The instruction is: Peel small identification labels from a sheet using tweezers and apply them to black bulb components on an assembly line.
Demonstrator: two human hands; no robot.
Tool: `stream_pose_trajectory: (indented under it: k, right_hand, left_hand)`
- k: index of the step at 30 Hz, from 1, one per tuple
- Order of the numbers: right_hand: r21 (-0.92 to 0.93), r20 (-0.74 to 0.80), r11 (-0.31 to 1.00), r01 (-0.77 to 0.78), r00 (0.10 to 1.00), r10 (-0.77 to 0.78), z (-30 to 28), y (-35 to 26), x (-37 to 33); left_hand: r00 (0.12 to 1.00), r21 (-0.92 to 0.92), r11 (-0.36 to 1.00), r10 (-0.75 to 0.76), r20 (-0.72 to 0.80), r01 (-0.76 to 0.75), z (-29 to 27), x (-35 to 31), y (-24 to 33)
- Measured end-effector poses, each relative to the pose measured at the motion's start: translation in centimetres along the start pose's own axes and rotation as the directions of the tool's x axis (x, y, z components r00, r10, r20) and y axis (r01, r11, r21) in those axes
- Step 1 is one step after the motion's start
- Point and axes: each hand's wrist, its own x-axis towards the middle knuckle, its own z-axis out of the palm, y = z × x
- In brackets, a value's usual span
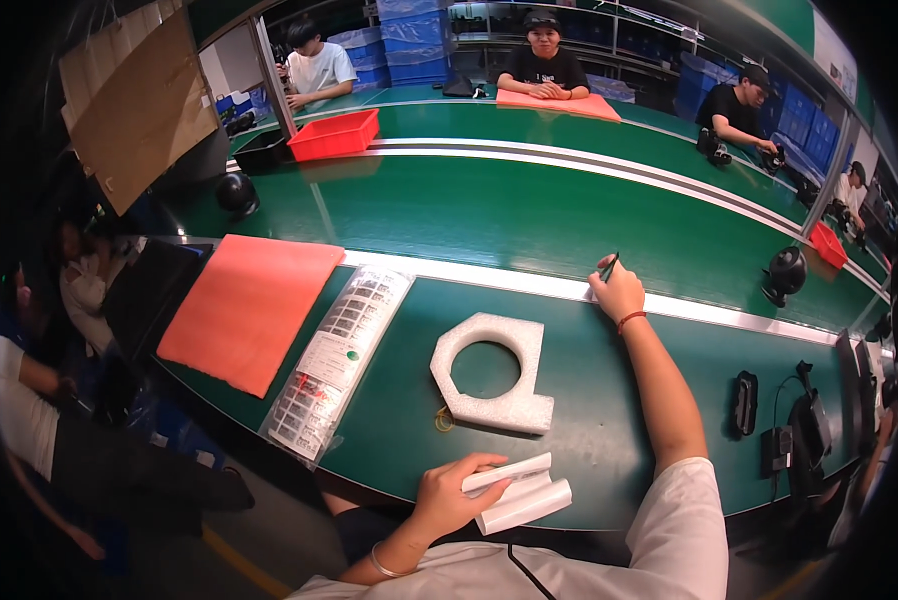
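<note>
My left hand (452,500) is closed on a curled white sheet (531,506), its two sides rolled up like an open scroll, at the table's near edge. Stretched far forward, my right hand (621,294) pinches a slim dark pen-like stick (610,266) above the white rail. Between my arms a white foam block (452,397) with a round hole lies flat on the green table (589,420). A thin yellow rubber band (443,420) pokes out by its lower left corner. Left of the block rests a plastic-wrapped stack of printed label sheets (334,355).
An orange foam sheet (249,310) lies far left. Black adapters and cables (812,420) sit at the right. Beyond the rail runs a green conveyor (449,210) with round black devices (786,272) beside it. Red bins (335,134) and several people are across the line.
</note>
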Motion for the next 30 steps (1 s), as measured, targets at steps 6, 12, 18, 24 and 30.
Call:
stream_pose_trajectory:
  k: [6,12,18,24,30]
  right_hand:
    - [0.027,-0.068,0.998,0.05,0.997,-0.048,0.8,0.8,0.4]
    - [0.052,-0.091,0.997,0.058,0.994,-0.053,1.0,0.9,0.1]
    - [0.061,-0.083,0.997,0.04,0.996,-0.035,0.9,0.6,0.1]
    - [0.044,-0.082,0.998,0.035,0.996,-0.032,1.1,0.8,0.3]
    - [0.052,-0.049,0.999,0.017,0.999,-0.014,1.0,0.6,0.2]
  left_hand:
    - [1.0,-0.021,1.0,-0.005,-0.011,0.004,0.2,0.1,0.0]
    - [1.0,-0.001,1.0,-0.026,0.006,0.026,0.1,0.2,0.2]
    - [0.999,-0.039,0.999,-0.038,-0.005,0.037,0.1,0.0,0.0]
    - [1.0,0.014,1.0,-0.008,0.004,0.008,0.1,0.1,-0.2]
    - [1.0,0.005,1.0,0.027,0.001,-0.027,0.2,0.0,-0.4]
